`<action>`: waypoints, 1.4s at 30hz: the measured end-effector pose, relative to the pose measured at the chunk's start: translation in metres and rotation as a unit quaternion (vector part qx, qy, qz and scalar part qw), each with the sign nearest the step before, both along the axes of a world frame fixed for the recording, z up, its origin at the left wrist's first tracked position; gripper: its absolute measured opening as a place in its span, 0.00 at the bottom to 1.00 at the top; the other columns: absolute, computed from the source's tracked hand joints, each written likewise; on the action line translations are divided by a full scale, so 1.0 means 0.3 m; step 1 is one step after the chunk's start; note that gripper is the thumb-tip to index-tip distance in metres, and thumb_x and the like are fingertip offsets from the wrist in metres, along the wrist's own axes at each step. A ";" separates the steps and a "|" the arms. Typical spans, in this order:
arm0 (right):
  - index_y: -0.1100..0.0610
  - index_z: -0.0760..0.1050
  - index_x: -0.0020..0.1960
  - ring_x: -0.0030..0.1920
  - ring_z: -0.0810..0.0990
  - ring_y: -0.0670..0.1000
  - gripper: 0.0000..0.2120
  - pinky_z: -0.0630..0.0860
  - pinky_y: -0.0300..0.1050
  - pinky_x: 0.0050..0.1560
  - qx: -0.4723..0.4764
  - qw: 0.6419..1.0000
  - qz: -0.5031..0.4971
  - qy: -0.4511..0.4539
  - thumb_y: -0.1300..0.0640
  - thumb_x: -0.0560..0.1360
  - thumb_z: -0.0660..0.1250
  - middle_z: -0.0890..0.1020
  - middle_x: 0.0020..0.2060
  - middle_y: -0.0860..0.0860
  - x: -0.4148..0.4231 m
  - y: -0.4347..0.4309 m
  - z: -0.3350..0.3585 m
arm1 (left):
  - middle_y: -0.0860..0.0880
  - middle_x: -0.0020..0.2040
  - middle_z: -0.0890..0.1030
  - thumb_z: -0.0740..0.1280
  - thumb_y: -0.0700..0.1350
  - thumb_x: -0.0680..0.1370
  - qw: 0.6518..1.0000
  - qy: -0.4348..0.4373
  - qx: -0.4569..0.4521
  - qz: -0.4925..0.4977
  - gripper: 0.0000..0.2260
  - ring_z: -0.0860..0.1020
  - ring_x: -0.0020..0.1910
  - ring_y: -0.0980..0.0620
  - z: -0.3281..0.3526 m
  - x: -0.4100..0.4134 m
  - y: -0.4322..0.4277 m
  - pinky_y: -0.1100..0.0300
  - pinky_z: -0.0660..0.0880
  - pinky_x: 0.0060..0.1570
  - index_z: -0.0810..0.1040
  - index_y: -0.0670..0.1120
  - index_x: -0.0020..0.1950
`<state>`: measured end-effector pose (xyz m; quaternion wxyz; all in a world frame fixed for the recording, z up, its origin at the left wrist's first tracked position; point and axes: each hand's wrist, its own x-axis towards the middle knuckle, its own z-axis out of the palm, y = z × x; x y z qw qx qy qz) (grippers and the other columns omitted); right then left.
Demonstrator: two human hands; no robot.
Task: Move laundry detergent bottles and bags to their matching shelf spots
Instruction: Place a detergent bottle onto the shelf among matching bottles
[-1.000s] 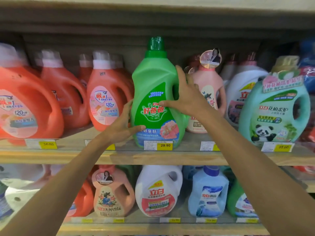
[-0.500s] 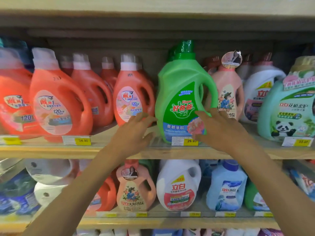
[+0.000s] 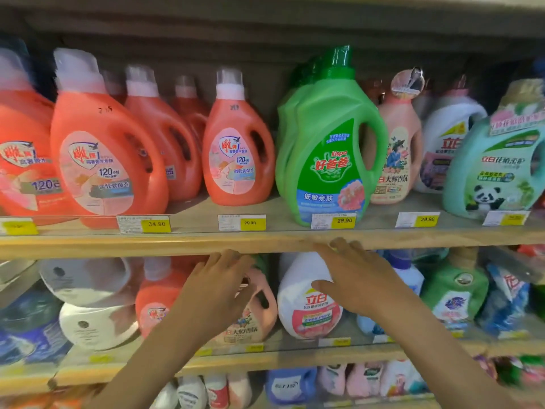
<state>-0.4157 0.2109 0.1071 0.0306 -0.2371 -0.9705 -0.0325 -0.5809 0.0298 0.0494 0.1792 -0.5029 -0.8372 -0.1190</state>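
Observation:
A green detergent bottle stands upright on the upper shelf, above a 29.90 price tag, with another green bottle right behind it. My left hand hovers open in front of a pink bottle on the lower shelf. Fingers spread, my right hand is open in front of a white bottle with a red label. Neither hand holds anything.
Several orange bottles fill the upper shelf's left side. A pale pink bottle, a white bottle and a teal panda bottle stand to the right. The lower shelf carries white jugs, blue bags, and green bottles.
Both hands let go of the green bottle and dropped below the upper shelf's edge, down in front of the lower shelf. The view shifted left and down.

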 end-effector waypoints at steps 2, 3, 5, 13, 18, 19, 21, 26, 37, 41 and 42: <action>0.47 0.53 0.79 0.72 0.63 0.58 0.32 0.70 0.53 0.64 -0.007 1.000 0.005 -0.020 0.39 0.80 0.60 0.62 0.74 0.52 -0.020 -0.029 -0.069 | 0.49 0.61 0.79 0.70 0.54 0.75 0.999 -0.019 -0.023 0.018 0.19 0.79 0.56 0.42 -0.097 -0.022 -0.028 0.47 0.77 0.47 0.77 0.53 0.65; 0.48 0.53 0.79 0.73 0.63 0.59 0.33 0.69 0.53 0.65 -0.007 0.999 0.009 -0.034 0.39 0.80 0.60 0.61 0.75 0.53 -0.032 -0.043 -0.101 | 0.49 0.61 0.79 0.71 0.54 0.75 0.999 -0.033 -0.028 0.030 0.19 0.80 0.55 0.42 -0.141 -0.035 -0.042 0.47 0.78 0.47 0.77 0.53 0.65; 0.48 0.53 0.80 0.73 0.62 0.59 0.33 0.69 0.53 0.63 -0.012 0.998 0.018 -0.056 0.39 0.80 0.60 0.61 0.75 0.53 -0.057 -0.071 -0.161 | 0.48 0.60 0.78 0.70 0.54 0.76 0.996 -0.063 -0.040 0.052 0.18 0.79 0.55 0.40 -0.223 -0.061 -0.073 0.46 0.78 0.48 0.77 0.52 0.65; 0.50 0.56 0.78 0.67 0.68 0.60 0.32 0.71 0.53 0.56 -0.026 0.995 0.054 -0.074 0.45 0.79 0.64 0.62 0.73 0.56 -0.220 -0.181 -0.459 | 0.47 0.67 0.73 0.62 0.54 0.81 0.972 -0.160 -0.129 0.118 0.20 0.72 0.66 0.42 -0.418 -0.120 -0.156 0.48 0.73 0.58 0.70 0.51 0.72; 0.49 0.53 0.79 0.64 0.70 0.60 0.36 0.74 0.54 0.56 -0.047 0.996 0.054 -0.046 0.43 0.77 0.66 0.65 0.70 0.55 -0.321 -0.175 -0.593 | 0.42 0.66 0.74 0.64 0.51 0.81 0.963 -0.220 -0.101 0.120 0.21 0.72 0.66 0.38 -0.511 -0.175 -0.119 0.46 0.74 0.56 0.69 0.48 0.73; 0.50 0.55 0.78 0.64 0.70 0.60 0.35 0.74 0.54 0.56 -0.052 0.997 0.050 -0.038 0.43 0.77 0.66 0.65 0.70 0.56 -0.335 -0.165 -0.598 | 0.42 0.66 0.74 0.65 0.50 0.80 0.961 -0.234 -0.087 0.122 0.22 0.72 0.65 0.38 -0.534 -0.191 -0.112 0.46 0.74 0.56 0.69 0.47 0.73; 0.52 0.60 0.75 0.62 0.72 0.61 0.30 0.75 0.55 0.54 -0.049 0.998 0.042 -0.021 0.45 0.78 0.66 0.67 0.68 0.57 -0.359 -0.144 -0.599 | 0.41 0.66 0.74 0.65 0.49 0.80 0.956 -0.260 -0.053 0.126 0.23 0.73 0.64 0.36 -0.580 -0.228 -0.095 0.46 0.74 0.55 0.68 0.46 0.74; 0.56 0.64 0.71 0.60 0.73 0.62 0.25 0.77 0.56 0.51 -0.075 0.997 0.011 0.032 0.48 0.78 0.64 0.70 0.62 0.58 -0.441 -0.053 -0.641 | 0.38 0.68 0.76 0.67 0.43 0.80 0.922 -0.367 0.074 0.098 0.23 0.73 0.68 0.40 -0.637 -0.302 -0.023 0.53 0.70 0.62 0.68 0.38 0.73; 0.57 0.50 0.79 0.65 0.69 0.63 0.46 0.74 0.57 0.60 -0.252 0.954 0.005 0.160 0.48 0.72 0.73 0.70 0.65 0.61 -0.597 0.080 -0.810 | 0.43 0.62 0.76 0.79 0.41 0.68 0.837 -0.500 0.222 0.009 0.32 0.78 0.62 0.50 -0.770 -0.395 0.118 0.54 0.80 0.57 0.66 0.44 0.67; 0.55 0.44 0.81 0.69 0.68 0.63 0.59 0.72 0.57 0.65 -0.298 0.934 0.011 0.198 0.51 0.65 0.81 0.68 0.69 0.63 -0.611 0.072 -0.851 | 0.46 0.63 0.71 0.79 0.42 0.66 0.857 -0.463 0.228 -0.004 0.37 0.75 0.63 0.49 -0.822 -0.416 0.122 0.48 0.80 0.55 0.62 0.64 0.64; 0.55 0.44 0.81 0.70 0.68 0.63 0.60 0.72 0.58 0.66 -0.303 0.931 0.011 0.204 0.52 0.64 0.82 0.68 0.69 0.63 -0.616 0.073 -0.856 | 0.48 0.63 0.70 0.80 0.42 0.65 0.860 -0.459 0.222 0.001 0.38 0.74 0.64 0.50 -0.833 -0.423 0.123 0.48 0.80 0.57 0.61 0.65 0.63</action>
